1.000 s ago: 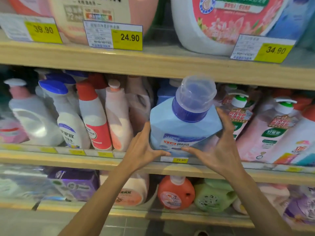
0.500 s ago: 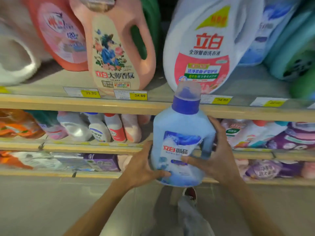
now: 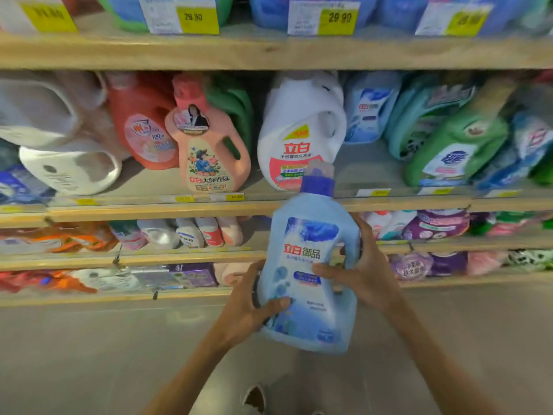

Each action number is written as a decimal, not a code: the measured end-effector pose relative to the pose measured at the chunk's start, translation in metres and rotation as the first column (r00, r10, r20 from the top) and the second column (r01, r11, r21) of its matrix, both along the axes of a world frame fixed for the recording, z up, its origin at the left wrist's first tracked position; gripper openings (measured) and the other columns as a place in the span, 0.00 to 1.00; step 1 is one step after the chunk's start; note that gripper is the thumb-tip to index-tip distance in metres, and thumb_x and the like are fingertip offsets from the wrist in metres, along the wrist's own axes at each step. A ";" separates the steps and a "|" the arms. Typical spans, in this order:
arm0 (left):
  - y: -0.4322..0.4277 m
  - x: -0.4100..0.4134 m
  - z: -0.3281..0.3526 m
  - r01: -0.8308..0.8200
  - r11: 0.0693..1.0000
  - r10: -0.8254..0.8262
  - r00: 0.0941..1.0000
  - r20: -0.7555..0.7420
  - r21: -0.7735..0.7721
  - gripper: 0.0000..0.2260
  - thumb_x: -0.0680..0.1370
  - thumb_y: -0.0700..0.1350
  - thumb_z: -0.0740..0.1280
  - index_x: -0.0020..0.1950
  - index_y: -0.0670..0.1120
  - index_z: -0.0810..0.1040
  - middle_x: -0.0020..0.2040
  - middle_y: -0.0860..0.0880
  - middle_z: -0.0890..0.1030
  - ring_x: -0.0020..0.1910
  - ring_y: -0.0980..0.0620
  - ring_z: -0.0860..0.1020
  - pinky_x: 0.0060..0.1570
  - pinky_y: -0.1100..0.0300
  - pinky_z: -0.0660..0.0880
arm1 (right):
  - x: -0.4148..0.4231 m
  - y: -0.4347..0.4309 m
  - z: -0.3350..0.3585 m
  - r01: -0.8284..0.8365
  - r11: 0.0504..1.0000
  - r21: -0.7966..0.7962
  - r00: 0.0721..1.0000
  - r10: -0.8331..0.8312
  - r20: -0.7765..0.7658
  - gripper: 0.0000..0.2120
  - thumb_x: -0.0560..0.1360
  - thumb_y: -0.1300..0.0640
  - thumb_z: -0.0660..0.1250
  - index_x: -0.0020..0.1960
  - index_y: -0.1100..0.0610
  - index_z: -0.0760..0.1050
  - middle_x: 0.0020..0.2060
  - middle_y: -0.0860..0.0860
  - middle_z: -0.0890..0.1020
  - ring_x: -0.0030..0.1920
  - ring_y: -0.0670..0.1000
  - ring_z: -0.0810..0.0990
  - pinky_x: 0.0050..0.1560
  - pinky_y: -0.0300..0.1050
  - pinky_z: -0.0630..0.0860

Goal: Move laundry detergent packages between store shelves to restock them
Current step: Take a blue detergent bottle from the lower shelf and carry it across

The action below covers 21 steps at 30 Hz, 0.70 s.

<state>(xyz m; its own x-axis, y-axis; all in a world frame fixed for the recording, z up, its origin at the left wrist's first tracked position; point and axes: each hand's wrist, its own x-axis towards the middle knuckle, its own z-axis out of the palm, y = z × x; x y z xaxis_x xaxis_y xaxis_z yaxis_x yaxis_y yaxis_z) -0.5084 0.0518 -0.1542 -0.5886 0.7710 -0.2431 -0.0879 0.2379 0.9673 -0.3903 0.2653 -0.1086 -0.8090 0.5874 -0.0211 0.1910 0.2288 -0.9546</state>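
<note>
Both hands, left (image 3: 251, 307) and right (image 3: 363, 274), clasp the blue detergent bottle (image 3: 311, 271) at lower centre. It has risen, its cap overlapping the shelf edge (image 3: 149, 211); open shelf room lies upper right.

Dim, warm store light on my view, soft motion blur over everything, price tags (image 3: 197, 18) along the top barely readable, shelf boards (image 3: 269, 52) bowed by the wide lens, bottles at both edges smeared, floor (image 3: 89, 354) flat grey, shadows deep between shelves.
</note>
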 end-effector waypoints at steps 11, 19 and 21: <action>0.020 0.091 0.018 -0.065 0.998 0.064 0.995 0.080 0.002 0.33 0.67 0.54 0.79 0.67 0.48 0.71 0.60 0.49 0.84 0.58 0.47 0.84 0.55 0.43 0.82 | 0.082 0.019 0.026 0.021 0.999 -0.033 0.999 -0.020 0.038 0.44 0.58 0.49 0.84 0.65 0.35 0.63 0.58 0.36 0.79 0.59 0.41 0.80 0.58 0.52 0.81; 0.044 0.133 0.024 -0.082 0.997 0.081 0.994 0.071 0.011 0.33 0.66 0.55 0.79 0.67 0.49 0.71 0.60 0.48 0.84 0.56 0.46 0.85 0.55 0.41 0.81 | 0.125 0.042 0.030 0.017 0.999 -0.043 1.000 -0.017 0.022 0.46 0.56 0.41 0.83 0.67 0.37 0.63 0.59 0.37 0.79 0.60 0.43 0.80 0.61 0.56 0.79; 0.051 0.140 0.024 -0.083 0.996 0.082 0.994 0.068 0.012 0.34 0.66 0.55 0.79 0.66 0.48 0.71 0.59 0.47 0.84 0.56 0.46 0.84 0.56 0.41 0.81 | 0.133 0.049 0.030 0.019 0.999 -0.045 1.000 -0.018 0.020 0.45 0.56 0.40 0.83 0.66 0.34 0.63 0.58 0.34 0.79 0.60 0.42 0.80 0.61 0.55 0.79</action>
<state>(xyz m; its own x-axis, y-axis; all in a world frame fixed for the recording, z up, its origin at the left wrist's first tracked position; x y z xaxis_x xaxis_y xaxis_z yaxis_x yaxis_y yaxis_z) -0.3684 0.1024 -0.1298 -0.6329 0.7244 -0.2732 -0.1715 0.2128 0.9619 -0.2572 0.3140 -0.0783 -0.7974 0.6000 -0.0642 0.2138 0.1815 -0.9599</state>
